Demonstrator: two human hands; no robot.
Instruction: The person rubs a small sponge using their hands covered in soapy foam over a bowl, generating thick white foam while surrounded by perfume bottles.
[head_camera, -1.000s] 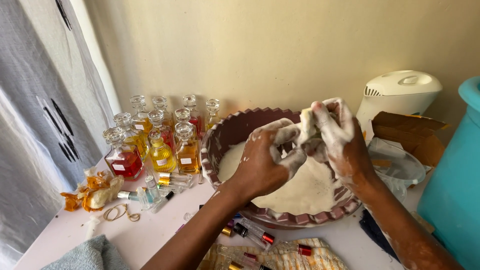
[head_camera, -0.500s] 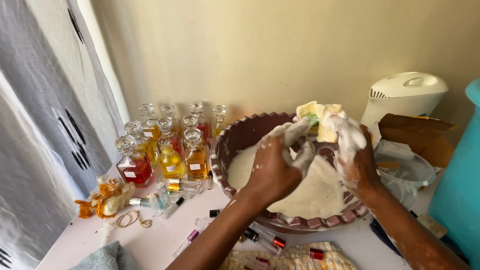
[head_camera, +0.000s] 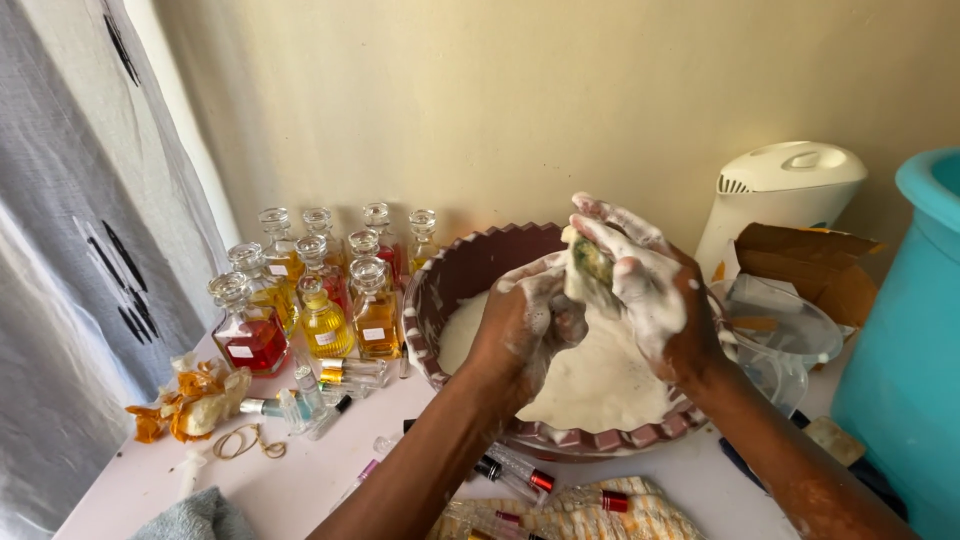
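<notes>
My two hands are held together over a dark red basin (head_camera: 462, 272) with a zigzag rim, filled with white foamy water (head_camera: 590, 385). My right hand (head_camera: 652, 292), coated in white lather, is closed around a yellow-green sponge (head_camera: 592, 258). My left hand (head_camera: 525, 325), also soapy, presses against the sponge's lower left side with its fingers curled. Both hands hover just above the foam.
Several glass bottles (head_camera: 322, 285) of yellow, orange and red liquid stand left of the basin. Small vials (head_camera: 515, 470) lie at the front on a cloth. A white appliance (head_camera: 785, 195), a cardboard box (head_camera: 805, 265), a clear lid (head_camera: 775, 320) and a teal tub (head_camera: 915, 340) crowd the right.
My hands have drawn closer together around the sponge and turned it; less of the yellow sponge shows now. The view shifted slightly.
</notes>
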